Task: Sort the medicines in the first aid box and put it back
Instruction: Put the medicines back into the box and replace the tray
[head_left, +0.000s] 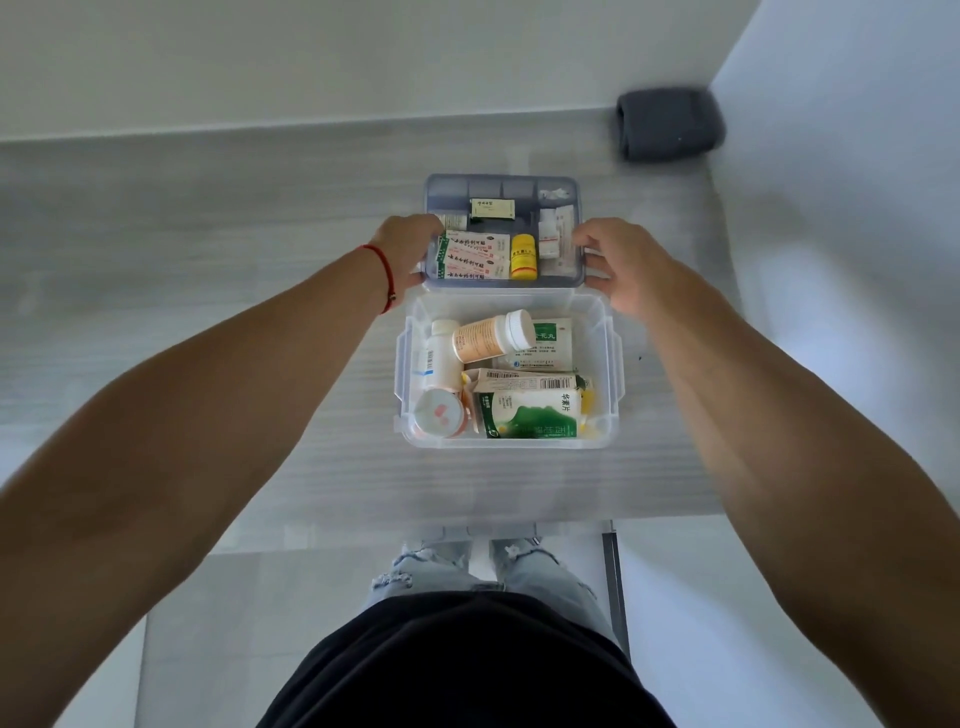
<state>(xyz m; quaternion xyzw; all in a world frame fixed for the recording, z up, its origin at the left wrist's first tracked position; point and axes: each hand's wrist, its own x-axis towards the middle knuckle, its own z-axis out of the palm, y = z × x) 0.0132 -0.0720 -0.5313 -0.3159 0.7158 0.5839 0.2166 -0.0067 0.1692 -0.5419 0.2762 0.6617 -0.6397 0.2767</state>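
Observation:
A clear plastic first aid box (602, 415) stands open on the grey table, holding white bottles, an orange-lidded jar and a green-and-white carton (530, 413). Just behind it sits the blue-grey compartment tray (501, 179) with red-and-white boxes, a yellow bottle (523, 255) and a small green-labelled box. My left hand (408, 249) grips the tray's left edge and my right hand (621, 265) grips its right edge, fingers curled over the rim. Whether the tray rests on the table or is lifted, I cannot tell.
A dark grey rolled cloth (667, 123) lies at the table's back right corner by the wall. The table's front edge (363, 545) runs just above my legs and jeans.

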